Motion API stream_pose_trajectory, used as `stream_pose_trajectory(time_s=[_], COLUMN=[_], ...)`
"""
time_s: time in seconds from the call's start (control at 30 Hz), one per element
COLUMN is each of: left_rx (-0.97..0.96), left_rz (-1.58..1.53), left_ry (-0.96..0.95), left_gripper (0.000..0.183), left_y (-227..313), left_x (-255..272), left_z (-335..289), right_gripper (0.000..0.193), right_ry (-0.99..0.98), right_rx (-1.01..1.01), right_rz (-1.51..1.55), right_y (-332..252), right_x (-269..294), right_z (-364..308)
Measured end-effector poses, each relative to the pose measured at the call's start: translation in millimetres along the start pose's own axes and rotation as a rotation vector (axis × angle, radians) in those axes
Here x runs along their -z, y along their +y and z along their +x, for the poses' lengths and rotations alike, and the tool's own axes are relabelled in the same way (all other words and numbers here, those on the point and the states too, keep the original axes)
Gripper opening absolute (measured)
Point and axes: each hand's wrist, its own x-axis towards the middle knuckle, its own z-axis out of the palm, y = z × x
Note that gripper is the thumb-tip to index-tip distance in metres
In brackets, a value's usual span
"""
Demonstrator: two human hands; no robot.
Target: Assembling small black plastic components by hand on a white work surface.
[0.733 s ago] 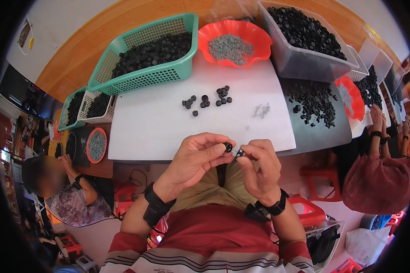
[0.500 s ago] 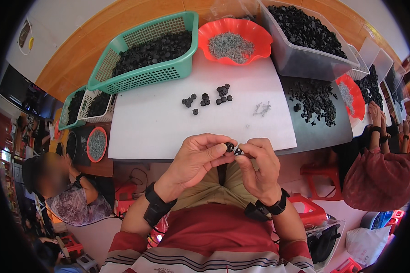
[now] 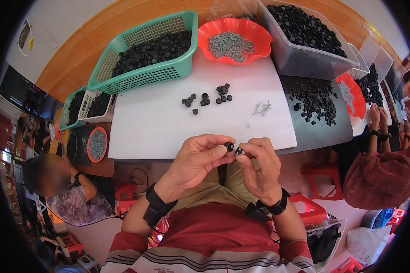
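Close in front of my body, at the table's near edge, my left hand (image 3: 204, 157) pinches a small round black plastic cap (image 3: 229, 146) between thumb and fingers. Just to its right, my right hand (image 3: 261, 164) grips a small black plastic piece (image 3: 238, 150) with a pale, shiny spot on it. A narrow gap separates the two pieces. Beyond my hands, several black caps (image 3: 205, 99) lie in loose groups on the white foam sheet (image 3: 150, 123). A few thin metal screws (image 3: 261, 108) rest on the sheet's right part.
Along the back stand a green basket (image 3: 141, 75) of black parts, a red bowl (image 3: 202, 38) of screws and a clear bin (image 3: 305, 68) of black parts. Small black parts (image 3: 314, 102) are heaped on the dark mat at right. Other people (image 3: 77, 195) sit at both sides.
The piece in my right hand has turned slightly, showing less of its pale side. My left hand stays almost still with its cap. At right, a co-worker's hands have moved a little.
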Motion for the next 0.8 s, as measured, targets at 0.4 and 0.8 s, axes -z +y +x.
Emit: stream_pose_trajectory(time_s=[0.4, 0.8], left_rx=[-0.026, -0.033], left_rz=[-0.003, -0.01], left_ry=[-0.006, -0.004], left_gripper=[0.02, 0.019], left_y=[-0.8, -5.7], left_x=[-2.8, -5.7], left_z=[0.1, -0.2], right_gripper=[0.02, 0.02], right_ry=[-0.017, -0.053], right_rx=[-0.026, -0.036], right_rz=[0.01, -0.012], right_y=[-1.2, -3.6], right_x=[1.6, 3.7], right_z=[0.2, 0.2])
